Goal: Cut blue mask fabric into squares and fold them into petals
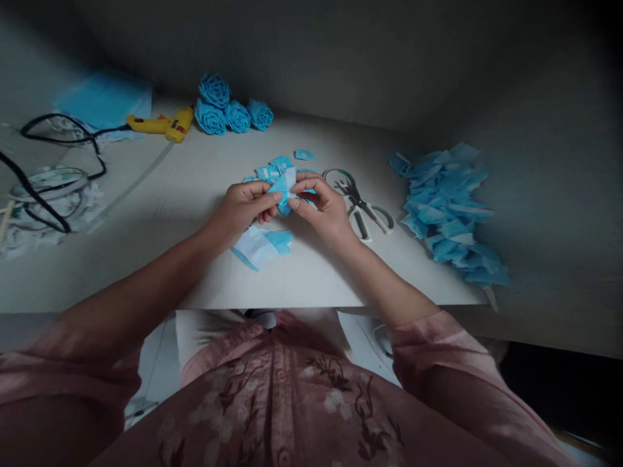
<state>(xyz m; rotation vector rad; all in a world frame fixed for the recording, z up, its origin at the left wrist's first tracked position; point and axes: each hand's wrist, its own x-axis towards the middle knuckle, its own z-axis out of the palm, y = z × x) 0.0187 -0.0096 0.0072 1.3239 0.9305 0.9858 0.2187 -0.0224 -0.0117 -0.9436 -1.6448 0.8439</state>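
Between my two hands, above the middle of the white table, is a blue and white fabric piece (286, 188). My left hand (252, 202) pinches its left side between thumb and fingers. From the other side, my right hand (322, 204) pinches the same piece. Small blue scraps (275, 167) lie just behind my fingers, partly hidden by them. Nearer to me, a pale blue and white piece (260, 248) rests flat on the table. Scissors with white handles (361, 206) lie right of my right hand, their blades partly spread.
At the back sit several rolled blue fabric roses (226, 110). A yellow glue gun (170, 123) with a black cord lies left of them, near a flat blue sheet stack (104, 100). A heap of blue pieces (450, 214) covers the right side. White scraps (73, 201) and a tape roll are at left.
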